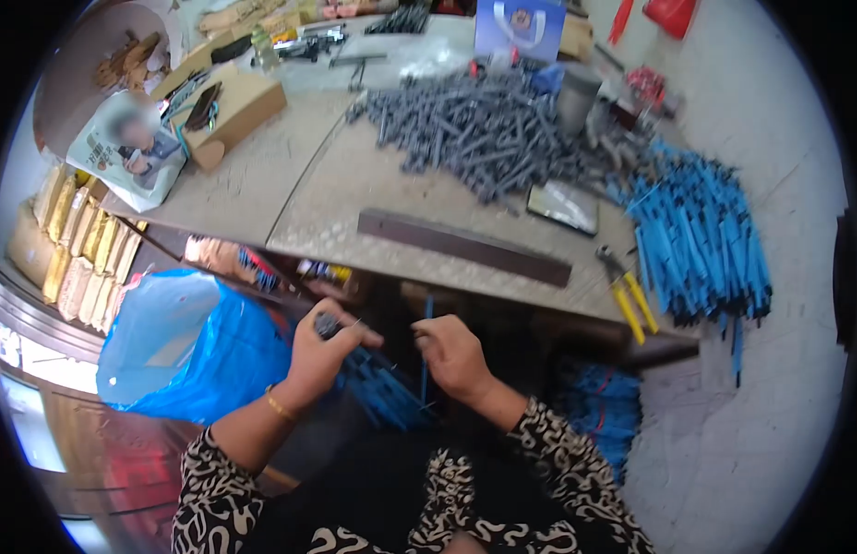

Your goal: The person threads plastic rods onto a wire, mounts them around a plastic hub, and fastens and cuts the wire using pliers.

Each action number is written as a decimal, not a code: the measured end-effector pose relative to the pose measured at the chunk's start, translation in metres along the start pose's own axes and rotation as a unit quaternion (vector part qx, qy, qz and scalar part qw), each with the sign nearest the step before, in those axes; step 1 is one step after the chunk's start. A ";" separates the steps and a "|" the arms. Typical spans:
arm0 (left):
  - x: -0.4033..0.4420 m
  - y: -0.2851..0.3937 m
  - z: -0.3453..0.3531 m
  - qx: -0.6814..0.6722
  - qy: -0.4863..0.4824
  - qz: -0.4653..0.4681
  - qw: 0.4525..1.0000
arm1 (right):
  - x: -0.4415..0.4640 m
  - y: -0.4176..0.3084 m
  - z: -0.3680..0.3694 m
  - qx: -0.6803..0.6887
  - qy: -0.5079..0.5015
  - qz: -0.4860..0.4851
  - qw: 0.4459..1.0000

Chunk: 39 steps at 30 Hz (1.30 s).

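The tabletop [308, 208] spreads across the upper view and carries most of the stock. On it lies the broad grey heap [474, 129], loose and jumbled, so to judge by its size a good deal of the work is left. The blue bag [197, 342] gapes to the left below the tabletop's edge; too little of its inside shows to count anything there as done. At the tabletop's right end, the blue heap [701, 235] has its long pieces lying roughly one way, which suggests a sorted lot, though whether finished or waiting cannot be told. Lower down, the blue bundle [594, 411] looks gathered, with a reddish line across it. The dark bar [461, 247] lies along the tabletop's front, touched by neither hand. Between the forearms, the blue strips [382, 392] sit low, partly in shadow. Of the hands, the left hand [322, 346] is curled around the round grey piece [327, 323], seen end-on near the thumb; the right hand [456, 355] has its fingers bent closely together and seems to pinch the single blue strip [426, 374], upright and apart from the grey piece, so this unit appears unfinished.
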State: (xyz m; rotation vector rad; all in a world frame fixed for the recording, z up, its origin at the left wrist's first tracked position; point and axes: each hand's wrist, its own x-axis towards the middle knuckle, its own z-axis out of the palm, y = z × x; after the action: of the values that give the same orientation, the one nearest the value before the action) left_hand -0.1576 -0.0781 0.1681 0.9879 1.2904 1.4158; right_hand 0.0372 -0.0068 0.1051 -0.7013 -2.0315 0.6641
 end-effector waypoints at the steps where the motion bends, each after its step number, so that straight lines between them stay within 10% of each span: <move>1: -0.002 -0.004 -0.009 -0.022 0.016 -0.008 1.000 | -0.010 0.018 0.007 0.016 0.076 0.082 0.994; 4: -0.007 -0.005 -0.018 -0.061 0.051 -0.011 0.997 | -0.067 0.084 0.076 0.069 -0.027 0.281 0.957; 6: -0.013 -0.004 -0.022 -0.077 0.073 -0.004 0.994 | -0.063 0.060 0.081 0.412 -0.259 0.345 0.803; 11: -0.029 0.002 -0.029 -0.090 0.103 0.040 0.990 | -0.044 -0.001 0.076 0.315 -0.389 0.218 0.838; 20: 0.017 0.022 0.053 -0.062 -0.215 0.197 0.954 | -0.031 0.035 -0.028 0.047 -0.108 0.084 0.990; 24: 0.028 -0.054 0.077 0.049 -0.242 0.112 0.963 | -0.049 0.014 -0.077 0.022 0.054 0.225 0.973; 28: 0.019 -0.076 0.079 0.109 -0.282 0.064 0.951 | -0.039 -0.019 -0.075 -0.024 -0.031 0.046 0.998; 39: 0.019 -0.081 0.069 0.136 -0.263 0.074 0.952 | -0.039 -0.007 -0.054 0.025 -0.056 0.069 0.996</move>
State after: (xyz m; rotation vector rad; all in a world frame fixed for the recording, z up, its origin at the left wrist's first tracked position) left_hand -0.0854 -0.0443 0.0955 1.5536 1.0349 0.9897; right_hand 0.0996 -0.0286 0.1142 -0.7967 -2.0731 0.8481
